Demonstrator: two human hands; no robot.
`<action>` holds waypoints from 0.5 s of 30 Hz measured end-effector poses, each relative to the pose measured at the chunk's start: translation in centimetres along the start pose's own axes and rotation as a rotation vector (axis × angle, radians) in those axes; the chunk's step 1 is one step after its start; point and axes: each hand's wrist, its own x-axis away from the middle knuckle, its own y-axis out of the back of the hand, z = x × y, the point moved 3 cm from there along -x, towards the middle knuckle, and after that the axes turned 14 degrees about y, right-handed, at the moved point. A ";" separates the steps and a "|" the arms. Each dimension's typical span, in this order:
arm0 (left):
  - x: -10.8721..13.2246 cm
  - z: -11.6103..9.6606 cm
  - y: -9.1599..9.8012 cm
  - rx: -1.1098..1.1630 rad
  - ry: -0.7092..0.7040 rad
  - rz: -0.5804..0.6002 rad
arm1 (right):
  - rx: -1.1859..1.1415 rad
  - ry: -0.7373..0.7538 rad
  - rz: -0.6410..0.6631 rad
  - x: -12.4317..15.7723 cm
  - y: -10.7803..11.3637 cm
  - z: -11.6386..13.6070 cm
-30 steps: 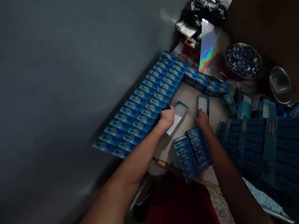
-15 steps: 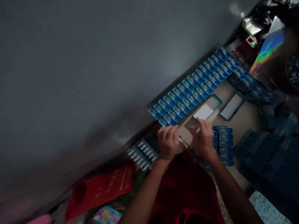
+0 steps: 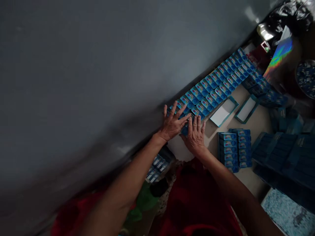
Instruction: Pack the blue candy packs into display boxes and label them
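Here, left hand (image 3: 171, 126) and right hand (image 3: 195, 137) spread wide on blue boxes (image 3: 206, 85); label print (image 3: 197, 111) illegible.

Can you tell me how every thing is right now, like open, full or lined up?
Blue boxes: lined up, two long rows
Left hand: spread, over the rows' near end
Right hand: fingers straight, beside left hand
Tray nearer the rows: open
Other tray: open
Bowl: filled, partly cut off
Black bag: crumpled
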 end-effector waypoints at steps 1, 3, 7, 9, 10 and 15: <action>0.4 0.3 -0.1 0.028 0.008 -0.016 | 0.004 -0.005 -0.005 -0.2 0.0 0.3; 0.8 0.9 -0.2 0.074 0.014 -0.036 | 0.011 -0.047 -0.006 -0.8 0.0 1.0; 0.7 1.7 -0.4 0.137 -0.001 -0.059 | 0.072 -0.156 -0.003 -2.9 0.0 2.3; 1.6 2.0 0.0 0.193 0.073 -0.200 | 0.097 -0.155 0.003 -3.9 0.0 2.8; 2.7 2.1 0.2 0.214 0.147 -0.309 | 0.101 -0.148 0.013 -4.2 0.0 2.9; 13.0 1.2 -1.0 0.203 0.493 -0.578 | 0.068 -0.080 0.067 -4.0 0.5 1.7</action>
